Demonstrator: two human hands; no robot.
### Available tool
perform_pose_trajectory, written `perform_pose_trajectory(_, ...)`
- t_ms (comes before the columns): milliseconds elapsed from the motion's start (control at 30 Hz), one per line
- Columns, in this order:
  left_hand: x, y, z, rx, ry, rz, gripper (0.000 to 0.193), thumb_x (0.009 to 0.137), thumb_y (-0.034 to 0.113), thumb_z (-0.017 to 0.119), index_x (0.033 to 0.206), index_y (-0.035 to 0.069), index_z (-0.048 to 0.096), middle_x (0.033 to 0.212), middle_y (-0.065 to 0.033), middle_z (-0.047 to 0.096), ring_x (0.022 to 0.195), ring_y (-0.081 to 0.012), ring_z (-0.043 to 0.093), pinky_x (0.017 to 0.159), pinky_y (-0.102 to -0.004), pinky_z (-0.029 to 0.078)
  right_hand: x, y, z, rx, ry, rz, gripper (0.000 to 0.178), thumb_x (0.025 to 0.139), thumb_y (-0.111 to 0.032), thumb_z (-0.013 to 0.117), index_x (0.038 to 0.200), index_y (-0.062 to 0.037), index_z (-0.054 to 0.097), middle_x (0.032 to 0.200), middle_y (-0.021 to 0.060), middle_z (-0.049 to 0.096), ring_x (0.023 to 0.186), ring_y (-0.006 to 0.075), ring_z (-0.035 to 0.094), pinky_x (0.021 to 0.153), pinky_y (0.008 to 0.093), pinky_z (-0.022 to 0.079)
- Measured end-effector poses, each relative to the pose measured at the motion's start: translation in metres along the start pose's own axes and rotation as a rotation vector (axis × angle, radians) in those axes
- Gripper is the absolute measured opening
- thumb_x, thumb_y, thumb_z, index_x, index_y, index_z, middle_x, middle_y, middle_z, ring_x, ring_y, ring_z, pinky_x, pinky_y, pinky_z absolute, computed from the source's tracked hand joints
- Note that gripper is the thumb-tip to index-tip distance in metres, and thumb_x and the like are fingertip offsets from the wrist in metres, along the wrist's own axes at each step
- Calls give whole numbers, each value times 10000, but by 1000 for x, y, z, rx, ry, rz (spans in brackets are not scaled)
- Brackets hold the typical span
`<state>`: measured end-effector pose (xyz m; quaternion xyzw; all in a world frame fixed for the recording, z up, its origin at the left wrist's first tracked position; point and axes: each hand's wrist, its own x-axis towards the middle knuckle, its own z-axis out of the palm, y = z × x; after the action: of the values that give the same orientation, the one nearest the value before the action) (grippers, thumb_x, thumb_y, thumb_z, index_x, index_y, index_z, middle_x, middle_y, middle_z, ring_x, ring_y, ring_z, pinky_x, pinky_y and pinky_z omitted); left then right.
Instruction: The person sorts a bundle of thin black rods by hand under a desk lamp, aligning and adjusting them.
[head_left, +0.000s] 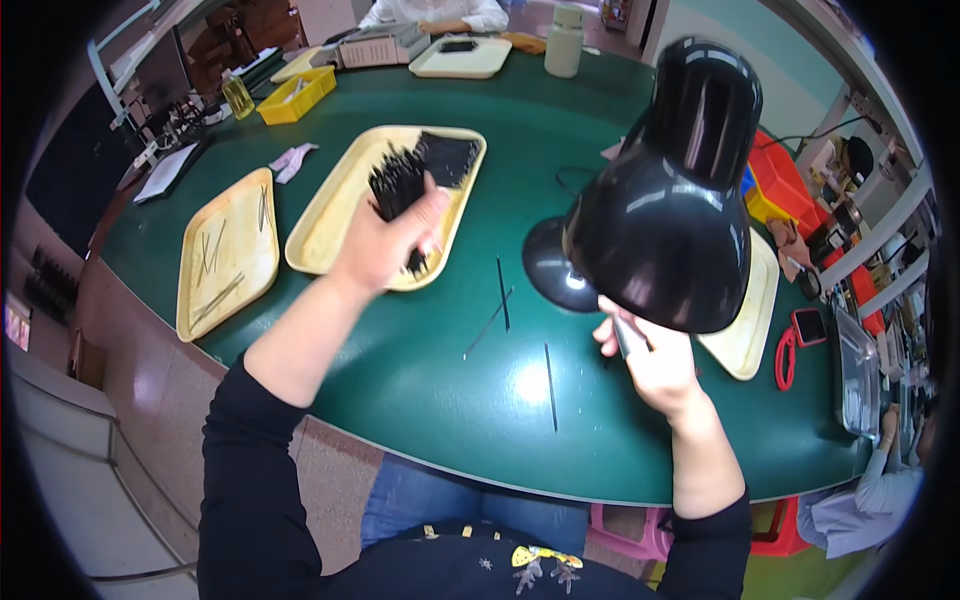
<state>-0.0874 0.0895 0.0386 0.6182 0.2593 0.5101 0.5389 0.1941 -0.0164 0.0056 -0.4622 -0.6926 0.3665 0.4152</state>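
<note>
My left hand is closed around a thick bundle of thin black sticks. It is held over the cream tray, where more black sticks lie in the far right corner. My right hand, partly covered by the shade of a black desk lamp, grips a slim silvery tool whose kind I cannot make out. Between my hands, a few loose sticks lie on the green table, two of them crossed.
At the left, another cream tray holds several thin sticks. A third tray is partly behind the lamp. A red-strapped watch lies at the right. Farther back are a yellow bin, a pale bottle and a person across the table.
</note>
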Motion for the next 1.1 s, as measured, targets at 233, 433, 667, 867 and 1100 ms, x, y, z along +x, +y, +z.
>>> perform_pose_trajectory(233, -83, -23, 87, 61, -382, -22, 131, 684, -27, 586, 769, 34, 507, 688, -43, 534, 600, -92, 505, 561, -210, 410, 4, -55, 31, -137, 15, -574, 519, 626, -138, 590, 1096, 28, 442, 1061, 155, 491, 963, 255, 490, 831, 344, 375)
perform_pose_trajectory(433, -85, -42, 84, 293, -569, 253, 221, 662, 73, 598, 880, 55, 567, 828, -85, 571, 809, -238, 537, 732, -330, 415, 6, -68, 54, -411, -365, -812, 553, 550, -134, 580, 1067, 22, 463, 1092, 164, 477, 994, 287, 480, 861, 394, 362)
perform_pose_trajectory(667, -84, -38, 95, 432, -363, 225, 183, 725, 91, 585, 853, -6, 498, 783, -93, 542, 738, -179, 543, 657, -285, 424, 8, -46, 33, -300, -86, -632, 367, 698, -144, 494, 1003, 62, 505, 1002, 198, 531, 916, 317, 523, 815, 378, 391)
perform_pose_trajectory(867, -58, -15, 115, -278, -333, -523, 129, 806, 117, 495, 726, 15, 492, 606, -42, 534, 516, -114, 544, 500, -222, 444, 7, -11, 3, 453, 244, -137, 225, 739, 55, 337, 913, 51, 480, 699, 77, 543, 616, 155, 531, 594, 265, 451)
perform_pose_trajectory(1100, -51, -25, 114, -436, -300, -636, 106, 767, 68, 536, 678, 10, 537, 551, -47, 538, 390, -71, 477, 375, -177, 387, 0, -13, -3, 338, -94, 213, 169, 759, -8, 476, 920, 5, 525, 852, 101, 522, 672, 139, 520, 590, 257, 439)
